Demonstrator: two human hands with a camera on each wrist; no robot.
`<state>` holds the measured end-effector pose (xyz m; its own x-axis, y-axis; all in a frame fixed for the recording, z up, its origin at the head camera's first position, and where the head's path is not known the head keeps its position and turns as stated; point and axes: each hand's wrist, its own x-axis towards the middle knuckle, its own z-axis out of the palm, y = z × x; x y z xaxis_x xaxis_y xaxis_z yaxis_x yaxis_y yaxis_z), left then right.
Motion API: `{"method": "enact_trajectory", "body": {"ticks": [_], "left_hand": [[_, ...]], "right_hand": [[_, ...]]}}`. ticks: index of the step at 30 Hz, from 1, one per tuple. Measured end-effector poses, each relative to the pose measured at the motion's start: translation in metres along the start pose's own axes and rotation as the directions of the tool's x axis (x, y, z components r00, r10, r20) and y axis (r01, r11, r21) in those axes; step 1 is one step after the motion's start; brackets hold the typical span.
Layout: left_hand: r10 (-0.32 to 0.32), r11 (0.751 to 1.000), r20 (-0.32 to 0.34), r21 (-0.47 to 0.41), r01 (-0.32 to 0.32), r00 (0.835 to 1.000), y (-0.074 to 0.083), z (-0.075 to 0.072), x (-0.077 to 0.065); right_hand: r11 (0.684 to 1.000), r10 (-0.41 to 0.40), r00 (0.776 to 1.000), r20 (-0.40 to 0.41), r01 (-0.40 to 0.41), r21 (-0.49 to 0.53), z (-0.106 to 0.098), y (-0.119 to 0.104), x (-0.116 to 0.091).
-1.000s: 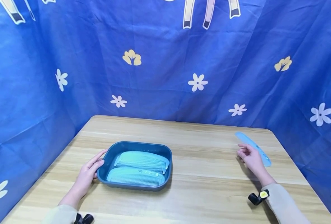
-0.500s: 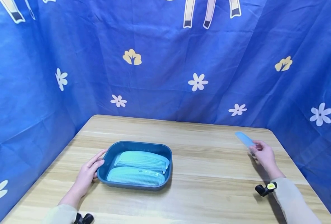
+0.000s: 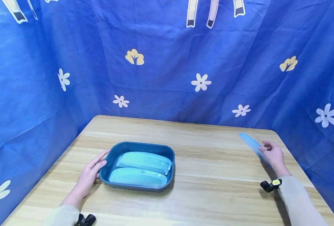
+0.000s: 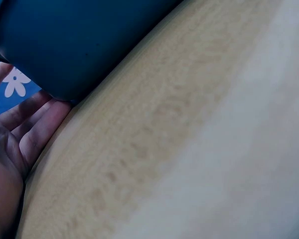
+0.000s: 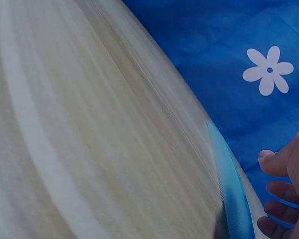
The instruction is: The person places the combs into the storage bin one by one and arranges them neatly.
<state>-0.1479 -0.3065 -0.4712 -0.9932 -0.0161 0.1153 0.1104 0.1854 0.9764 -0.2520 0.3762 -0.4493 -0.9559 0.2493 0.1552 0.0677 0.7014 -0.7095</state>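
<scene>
In the head view my left hand (image 3: 89, 171) rests against the left end of a dark blue-green plastic basin (image 3: 137, 189). The left wrist view shows its fairly straight fingers (image 4: 45, 122) touching the basin's outer wall (image 4: 84, 45). Two light blue combs lie in the basin: a rear comb (image 3: 144, 160) and a front comb (image 3: 136, 176). At the table's right, a third blue comb (image 3: 251, 143) lies slanted, its near part blurred. My right hand (image 3: 272, 156) hovers right beside it. In the right wrist view, thumb and fingers are spread apart, with this comb (image 5: 231, 184) outside them.
The light wooden table (image 3: 206, 194) reaches to a blue curtain (image 3: 167, 88) with white flowers at the back and both sides. Small black cameras sit at both wrists, the right camera (image 3: 270, 185) above the tabletop.
My right hand has shifted rightward along the slanted comb, covered more of it midway, then drawn off to its right side. The left hand and basin stay in place.
</scene>
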Motion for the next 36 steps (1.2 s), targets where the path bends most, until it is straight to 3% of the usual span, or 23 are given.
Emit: {"method": "enact_trajectory", "body": {"ticks": [8, 21, 36], "left_hand": [[0.004, 1.000, -0.002, 0.009, -0.004, 1.000, 0.003, 0.002, 0.000], [-0.006, 0.999, -0.030, 0.053, 0.008, 1.000, 0.003, 0.003, 0.000], [-0.006, 0.997, -0.037, 0.079, 0.009, 0.999, 0.003, 0.003, -0.001]], "right_hand": [[0.999, 0.010, 1.000, 0.013, -0.009, -0.038, -0.002, 0.009, 0.008], [0.987, 0.097, 0.995, 0.029, -0.093, -0.128, 0.003, 0.013, 0.017], [0.975, 0.066, 0.998, 0.023, -0.060, -0.214, 0.011, 0.011, 0.023]]}}
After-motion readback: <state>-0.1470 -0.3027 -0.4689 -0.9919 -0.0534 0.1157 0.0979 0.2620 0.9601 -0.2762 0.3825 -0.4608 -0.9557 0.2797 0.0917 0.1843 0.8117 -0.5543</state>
